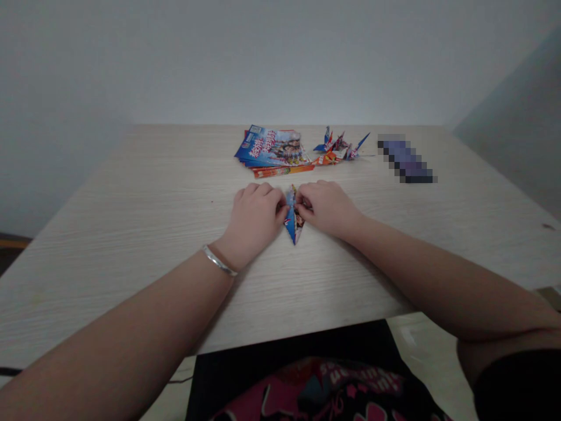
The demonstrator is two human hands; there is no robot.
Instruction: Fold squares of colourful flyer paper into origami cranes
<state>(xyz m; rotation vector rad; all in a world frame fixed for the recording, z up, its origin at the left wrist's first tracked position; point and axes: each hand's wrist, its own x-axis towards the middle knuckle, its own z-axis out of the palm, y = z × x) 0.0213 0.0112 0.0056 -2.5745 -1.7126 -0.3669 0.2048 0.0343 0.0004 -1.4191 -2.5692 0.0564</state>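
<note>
A small folded paper, printed blue with coloured pictures, lies on the table with its narrow point toward me. My left hand grips its left edge, thumb and fingers pinched together. From the other side my right hand pinches the right edge in the same way, its fingers curled. Part of the paper's upper half is hidden by my fingertips. A silver bracelet circles my left wrist.
Beyond my hands lies a stack of printed leaflets with an orange strip along its front. Right of it sit several folded paper cranes. A dark pixelated flat object lies farther right. The pale wooden table meets a wall behind.
</note>
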